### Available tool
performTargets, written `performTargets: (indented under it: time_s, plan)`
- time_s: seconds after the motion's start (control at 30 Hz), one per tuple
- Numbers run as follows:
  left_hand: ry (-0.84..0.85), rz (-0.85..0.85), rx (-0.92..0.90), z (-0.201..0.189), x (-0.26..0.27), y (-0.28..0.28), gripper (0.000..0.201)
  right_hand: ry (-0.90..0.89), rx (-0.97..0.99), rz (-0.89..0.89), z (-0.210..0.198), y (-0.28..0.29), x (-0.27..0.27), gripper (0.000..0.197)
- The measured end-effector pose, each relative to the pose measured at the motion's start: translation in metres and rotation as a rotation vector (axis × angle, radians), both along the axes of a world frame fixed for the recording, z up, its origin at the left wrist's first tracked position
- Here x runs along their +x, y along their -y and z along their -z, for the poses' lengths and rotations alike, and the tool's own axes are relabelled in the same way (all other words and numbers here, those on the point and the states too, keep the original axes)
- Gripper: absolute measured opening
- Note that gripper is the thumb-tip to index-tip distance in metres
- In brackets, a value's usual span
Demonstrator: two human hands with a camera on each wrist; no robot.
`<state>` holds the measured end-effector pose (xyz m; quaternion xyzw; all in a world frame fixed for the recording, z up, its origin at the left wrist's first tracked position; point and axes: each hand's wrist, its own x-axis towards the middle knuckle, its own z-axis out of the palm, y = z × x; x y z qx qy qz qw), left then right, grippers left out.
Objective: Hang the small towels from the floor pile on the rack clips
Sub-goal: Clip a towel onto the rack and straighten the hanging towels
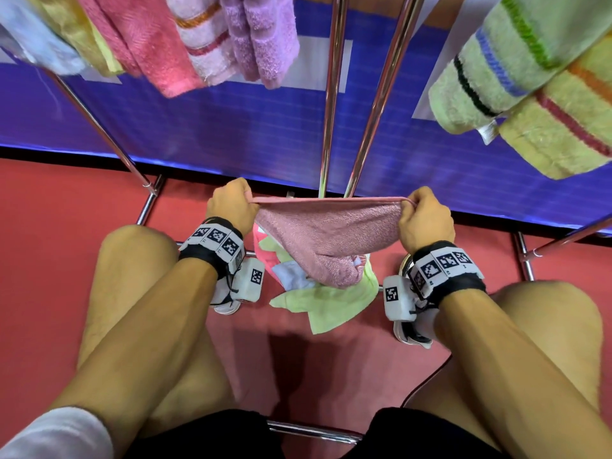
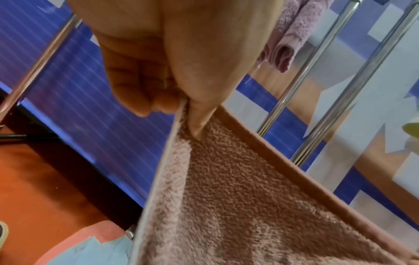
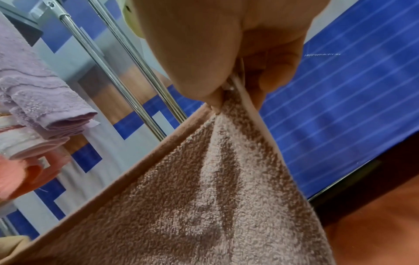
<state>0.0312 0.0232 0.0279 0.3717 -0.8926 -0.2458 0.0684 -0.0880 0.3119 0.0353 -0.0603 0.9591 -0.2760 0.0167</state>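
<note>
Along the upper left of the frame, several towels already hang from the rack: a pale blue one (image 1: 43, 44), a yellow one (image 1: 82, 34), a pink one (image 1: 142, 41), a striped white one (image 1: 205, 38) and a lilac one (image 1: 261, 34). Below them, at mid-frame, my left hand (image 1: 231, 202) pinches one top corner of a dusty pink towel (image 1: 328, 240), thumb and fingers clamped on the hem. The towel's top edge stretches taut across the centre, in front of the rack's chrome poles (image 1: 331, 94), and its lower part sags down onto the floor pile (image 1: 324, 299), where light green, blue and pink pieces lie on the red floor (image 1: 66, 200). My right hand (image 1: 425, 217) has the same grip on the opposite corner. In the upper right of the frame two more striped green and yellow towels (image 1: 530, 81) hang.

I judge the task well along but unfinished: this towel is lifted and spread, not yet clipped, and a handful remain in the pile. The clips themselves are out of view.
</note>
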Motion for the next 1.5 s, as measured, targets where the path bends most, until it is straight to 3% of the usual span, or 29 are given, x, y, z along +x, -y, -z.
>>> performTargets:
  time_s: [0.17, 0.3, 0.5, 0.6, 0.8, 0.9, 1.03, 1.2, 1.33, 1.5]
  plan:
    - [-0.152, 0.048, 0.220, 0.002, -0.004, -0.007, 0.023, 0.026, -0.099, -0.080, 0.008, 0.003, 0.000, 0.004]
    - [-0.168, 0.116, 0.409, 0.017, -0.015, -0.019, 0.019, 0.086, -0.187, -0.167, 0.013, 0.011, 0.007, 0.014]
    - [-0.188, 0.238, 0.589, 0.019, -0.026, -0.048, 0.043, 0.193, -0.452, -0.211, 0.013, 0.023, 0.018, 0.021]
    - [-0.275, 0.183, 0.620, 0.015, -0.029, -0.056, 0.049, 0.203, -0.621, -0.204, 0.008, 0.026, 0.014, 0.026]
    - [-0.280, 0.191, 1.042, 0.002, -0.030, -0.079, 0.006, 0.313, -0.622, -0.340, 0.011, 0.040, 0.022, 0.037]
    - [-0.319, 0.221, 1.175, -0.005, -0.029, -0.083, 0.017, 0.318, -0.655, -0.437, 0.016, 0.046, 0.027, 0.047]
    - [-0.365, 0.228, 1.164, -0.010, -0.027, -0.087, 0.025, 0.196, -0.627, -0.463, 0.013, 0.045, 0.026, 0.044]
    - [-0.432, 0.242, 1.116, -0.011, -0.027, -0.088, 0.014, 0.142, -0.638, -0.481, 0.007, 0.044, 0.023, 0.021]
    - [-0.454, 0.269, 1.093, -0.008, -0.028, -0.090, 0.019, 0.120, -0.613, -0.482, 0.012, 0.043, 0.020, 0.010]
    - [-0.445, 0.383, 0.988, -0.006, -0.025, -0.090, 0.023, 0.116, -0.595, -0.475, 0.015, 0.042, 0.018, 0.014]
